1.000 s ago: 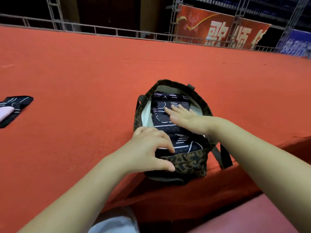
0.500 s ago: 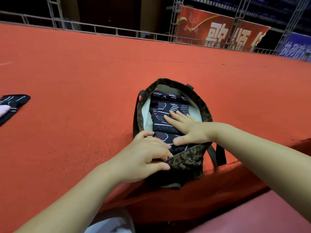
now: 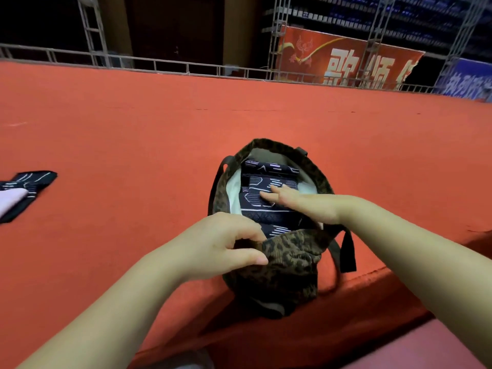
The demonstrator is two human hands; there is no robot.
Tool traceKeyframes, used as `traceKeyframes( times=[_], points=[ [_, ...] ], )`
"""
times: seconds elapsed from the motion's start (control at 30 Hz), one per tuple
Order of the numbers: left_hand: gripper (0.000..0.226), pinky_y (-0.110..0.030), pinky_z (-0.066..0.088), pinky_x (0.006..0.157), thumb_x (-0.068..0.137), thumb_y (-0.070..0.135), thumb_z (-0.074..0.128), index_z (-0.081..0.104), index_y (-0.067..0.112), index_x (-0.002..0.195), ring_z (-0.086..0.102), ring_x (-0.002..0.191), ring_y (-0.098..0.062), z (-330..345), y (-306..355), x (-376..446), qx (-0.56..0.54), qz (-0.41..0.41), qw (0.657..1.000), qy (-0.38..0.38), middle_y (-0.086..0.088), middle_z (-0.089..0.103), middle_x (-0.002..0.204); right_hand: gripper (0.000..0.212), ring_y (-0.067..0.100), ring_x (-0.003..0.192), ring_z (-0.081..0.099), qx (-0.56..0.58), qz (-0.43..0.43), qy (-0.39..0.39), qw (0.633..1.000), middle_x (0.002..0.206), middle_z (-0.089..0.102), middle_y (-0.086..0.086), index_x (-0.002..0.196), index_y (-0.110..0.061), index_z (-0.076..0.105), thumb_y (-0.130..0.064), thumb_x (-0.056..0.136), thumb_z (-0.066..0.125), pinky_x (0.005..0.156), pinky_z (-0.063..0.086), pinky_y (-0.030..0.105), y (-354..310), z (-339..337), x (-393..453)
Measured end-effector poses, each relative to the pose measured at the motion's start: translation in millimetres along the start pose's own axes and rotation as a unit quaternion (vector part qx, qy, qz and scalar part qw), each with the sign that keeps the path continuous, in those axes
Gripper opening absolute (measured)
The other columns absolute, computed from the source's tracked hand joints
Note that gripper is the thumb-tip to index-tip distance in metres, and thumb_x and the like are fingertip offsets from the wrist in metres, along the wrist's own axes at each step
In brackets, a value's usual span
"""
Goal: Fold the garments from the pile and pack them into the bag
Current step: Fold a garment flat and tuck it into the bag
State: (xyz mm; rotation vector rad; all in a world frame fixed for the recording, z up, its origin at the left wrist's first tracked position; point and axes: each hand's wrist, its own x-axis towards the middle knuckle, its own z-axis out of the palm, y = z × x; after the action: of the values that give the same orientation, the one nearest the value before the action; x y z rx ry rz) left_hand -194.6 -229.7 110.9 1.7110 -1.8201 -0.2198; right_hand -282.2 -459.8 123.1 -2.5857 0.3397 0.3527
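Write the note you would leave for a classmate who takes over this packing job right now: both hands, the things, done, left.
Left hand: grips the near rim of the leopard-print fabric bag, holding it open.
Right hand: fingers straight, pressing on the dark white-lined folded garments inside the bag.
Bag sits at the near edge of the red carpeted surface.
Done: several folded garments packed.
Left: a dark patterned garment with a pale piece on it lies far left, not yet packed.

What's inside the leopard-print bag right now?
Dark folded garments with white line patterns fill the leopard-print bag, the right hand resting flat on top. Anything beneath them is covered.
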Motion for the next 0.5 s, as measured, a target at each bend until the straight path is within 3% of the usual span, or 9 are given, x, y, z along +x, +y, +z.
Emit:
traceKeyframes(
  times=[0.07,0.13,0.17,0.27,0.37,0.43,0.5],
  points=[
    [0.028,-0.036,0.048,0.080,0.076,0.059,0.051,0.053,0.038,0.096,0.059,0.092,-0.005,3,-6,-2,0.007,-0.018,1.000,-0.006,0.018,0.064,0.096,0.044,-0.016,0.132,-0.010,-0.018,-0.057,0.052,0.997,0.155,0.009,-0.025,0.123,-0.075,0.028,-0.081,0.081,0.021,0.114,0.004,0.021,8,-2,-21],
    [0.042,-0.040,0.048,0.080,0.073,0.061,0.052,0.059,0.028,0.097,0.059,0.091,-0.008,3,-10,-2,0.016,-0.040,0.999,-0.033,0.012,0.065,0.095,0.043,-0.017,0.135,0.014,-0.030,-0.110,0.107,0.988,0.144,0.035,-0.027,0.118,-0.051,0.057,-0.066,0.080,0.043,0.107,0.015,0.007,6,-4,-44],
    [0.044,-0.040,0.048,0.080,0.070,0.062,0.054,0.061,0.027,0.096,0.059,0.091,-0.008,3,-11,-1,0.011,-0.053,0.997,-0.058,0.012,0.064,0.094,0.041,-0.015,0.129,0.030,-0.036,-0.125,0.108,0.986,0.133,0.046,-0.027,0.107,-0.043,0.064,-0.065,0.073,0.054,0.103,0.024,0.007,3,1,-59],
    [0.044,-0.040,0.049,0.086,0.067,0.060,0.060,0.064,0.030,0.099,0.059,0.098,-0.002,3,-14,4,-0.023,-0.090,0.989,-0.118,0.014,0.066,0.099,0.017,-0.002,0.097,0.052,-0.097,-0.100,0.109,0.984,0.100,0.061,-0.015,0.076,-0.044,0.056,-0.058,0.070,0.065,0.083,0.041,0.023,2,14,-79],
    [0.044,-0.036,0.051,0.079,0.065,0.063,0.056,0.064,0.027,0.089,0.062,0.080,-0.007,-3,-17,10,-0.033,-0.131,0.981,-0.136,0.014,0.066,0.084,0.025,0.005,0.067,0.049,-0.040,-0.084,0.178,0.980,0.072,0.057,-0.007,0.077,-0.031,0.055,-0.056,0.074,0.052,0.065,0.041,0.027,7,7,-90],
    [0.054,-0.032,0.040,0.065,0.063,0.068,0.051,0.060,0.018,0.082,0.050,0.064,-0.010,-11,-16,15,-0.016,-0.151,0.979,-0.139,0.009,0.052,0.068,0.021,0.004,0.062,0.045,-0.022,-0.090,0.209,0.974,0.067,0.051,-0.003,0.076,-0.025,0.052,-0.045,0.084,0.053,0.060,0.039,0.028,8,1,-96],
    [0.050,-0.032,0.037,0.064,0.070,0.065,0.051,0.056,0.016,0.078,0.046,0.064,-0.012,-17,-15,21,0.002,-0.156,0.975,-0.156,0.006,0.047,0.068,0.026,0.006,0.060,0.044,-0.035,-0.068,0.193,0.978,0.066,0.050,0.001,0.073,-0.018,0.050,-0.033,0.094,0.052,0.062,0.041,0.033,7,1,-94]
  ],
)
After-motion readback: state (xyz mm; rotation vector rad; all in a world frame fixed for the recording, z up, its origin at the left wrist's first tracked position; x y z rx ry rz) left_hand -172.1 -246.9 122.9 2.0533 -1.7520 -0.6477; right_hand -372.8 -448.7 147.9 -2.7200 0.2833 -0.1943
